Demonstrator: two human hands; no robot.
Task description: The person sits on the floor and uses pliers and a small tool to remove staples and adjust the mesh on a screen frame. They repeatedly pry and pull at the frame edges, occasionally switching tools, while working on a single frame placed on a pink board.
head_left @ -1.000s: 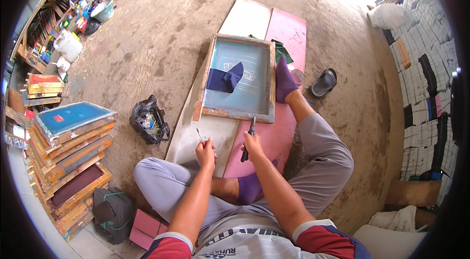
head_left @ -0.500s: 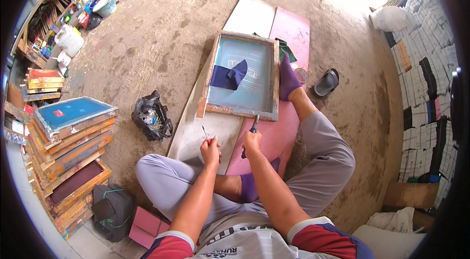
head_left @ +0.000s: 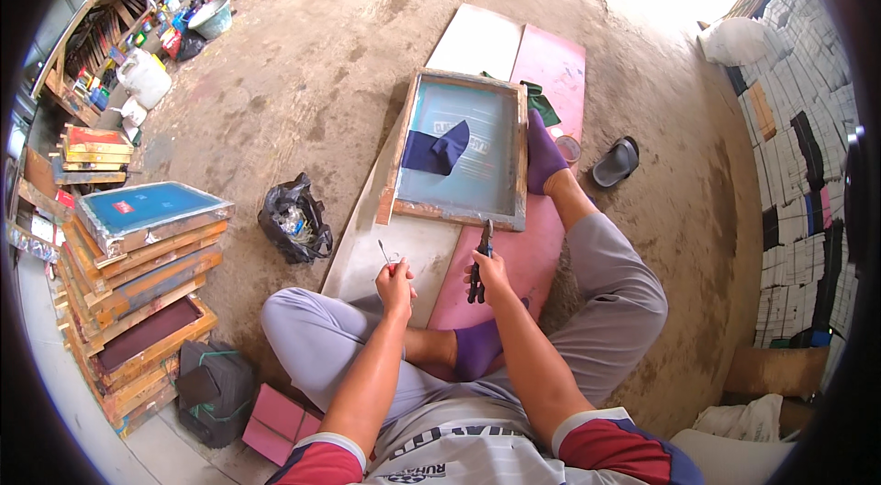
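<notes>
My left hand [head_left: 395,287] is closed around a screwdriver [head_left: 383,252], whose thin metal shaft points up and away; its handle is mostly hidden by my fingers. In my right hand [head_left: 495,276] is a pair of pliers [head_left: 474,286] with black handles, jaws pointing away from me, near the close edge of a wooden-framed printing screen [head_left: 450,211]. The jaws look closed, and whether they touch the frame I cannot tell. A folded dark blue cloth [head_left: 437,153] lies on the screen's blue-green mesh. The frame rests on white and pink boards [head_left: 514,269] between my legs.
At left stands a stack of wooden screen frames [head_left: 151,210], with a black plastic bag [head_left: 295,219] of scraps nearer me. A grey sandal [head_left: 615,162] and a small round container [head_left: 568,149] lie right of the boards. Bundled white stacks [head_left: 798,173] line the right side.
The pliers have turned in my right hand, so both black handles now show below the fingers. My left hand keeps the screwdriver in nearly the same place. The whole view has shifted slightly.
</notes>
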